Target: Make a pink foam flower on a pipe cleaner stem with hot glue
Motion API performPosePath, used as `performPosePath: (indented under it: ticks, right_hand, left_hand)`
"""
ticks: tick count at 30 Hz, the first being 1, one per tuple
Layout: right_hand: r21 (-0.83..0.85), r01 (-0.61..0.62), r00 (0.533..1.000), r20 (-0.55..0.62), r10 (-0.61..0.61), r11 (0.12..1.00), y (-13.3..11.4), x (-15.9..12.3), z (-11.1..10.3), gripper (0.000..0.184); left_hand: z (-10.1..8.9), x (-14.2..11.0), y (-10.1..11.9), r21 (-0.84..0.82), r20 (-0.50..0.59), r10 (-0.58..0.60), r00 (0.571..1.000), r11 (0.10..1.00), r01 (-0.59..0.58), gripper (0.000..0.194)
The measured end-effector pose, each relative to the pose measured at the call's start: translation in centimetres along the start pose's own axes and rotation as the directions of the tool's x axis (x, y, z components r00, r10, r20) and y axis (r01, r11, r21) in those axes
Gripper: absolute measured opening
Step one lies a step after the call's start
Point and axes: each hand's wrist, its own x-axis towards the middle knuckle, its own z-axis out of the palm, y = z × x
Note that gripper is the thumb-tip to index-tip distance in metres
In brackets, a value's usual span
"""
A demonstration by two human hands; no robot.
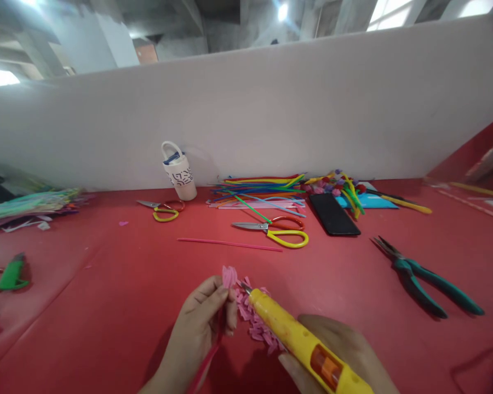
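Note:
My left hand (201,317) is closed, thumb and fingers pinching a small pink flower-like cluster (229,277) on a long pinkish-red pipe-cleaner-like stem (207,358) that trails below the palm. A yellow glue gun (290,328) is gripped in my right hand (347,342), partly hidden behind its body. Its metal nozzle points up and left, close beside the pink cluster; whether they touch I cannot tell. Under the gun, small pink cut pieces (257,323) lie heaped on the red table (107,317). Beyond both hands rests a single pinkish-red strip (230,244).
Scissors (271,227), a second pair of scissors (162,209), colored strips (258,194), a black phone (334,214) and a white tumbler (183,175) line the back. Green-handled pliers (427,276) lie right. More strips (28,207) and a green-handled tool (14,273) are left.

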Motion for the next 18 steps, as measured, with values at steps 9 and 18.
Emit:
performPosePath:
  ticks: [9,18]
  right_hand:
    - [-0.519,-0.088,0.938,0.243,0.245,0.85,4.2,1.4,0.2,0.032]
    - [-0.578,0.056,0.95,0.281,0.135,0.814,4.8,1.9,-1.8,0.03]
  left_hand:
    - [-0.1,0.1,0.6,0.174,-0.03,0.093,0.995,0.981,-0.087,0.006]
    - [0.0,0.0,0.7,0.294,-0.013,0.088,0.996,0.952,-0.08,0.006]
